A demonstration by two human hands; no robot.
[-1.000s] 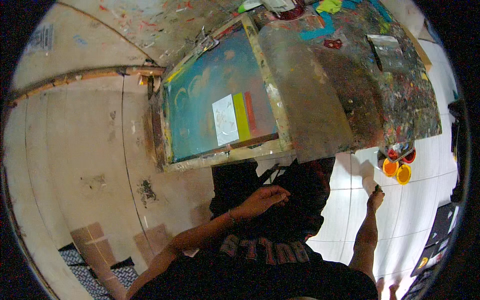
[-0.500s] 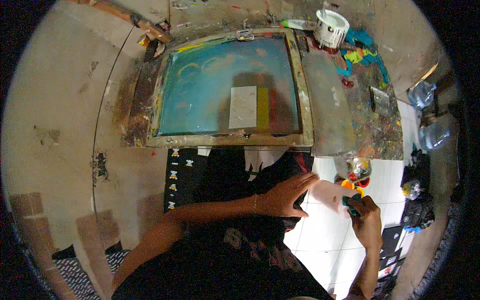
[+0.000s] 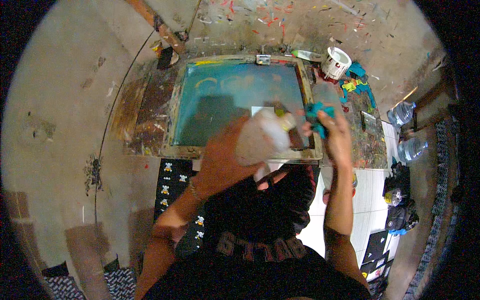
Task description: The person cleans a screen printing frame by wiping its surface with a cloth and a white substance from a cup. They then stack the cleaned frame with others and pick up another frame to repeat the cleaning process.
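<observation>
My left hand (image 3: 225,157), blurred by motion, is wrapped round a whitish, translucent bottle (image 3: 262,137) that tilts over the near edge of a screen-printing frame (image 3: 176,112). The frame's wooden border is paint-stained and its mesh (image 3: 200,125) is teal. To the right of the bottle, my right hand (image 3: 337,135) grips a crumpled teal cloth (image 3: 319,119) above the frame's right border. A white rectangular piece (image 3: 262,109) on the mesh is mostly hidden behind the bottle. The bottle's far end is too smeared to make out.
A white paint-dripped tub (image 3: 336,64) stands at the back right, beside teal and yellow cloths (image 3: 357,85). The table (image 3: 145,122) is stained with paint. Clear plastic bottles (image 3: 412,150) stand farther right. Black printed fabric (image 3: 167,187) hangs below the table's front edge.
Both hands have moved from low right, beside my legs, up and over the frame, carrying the bottle and teal cloth. The view has also shifted.
</observation>
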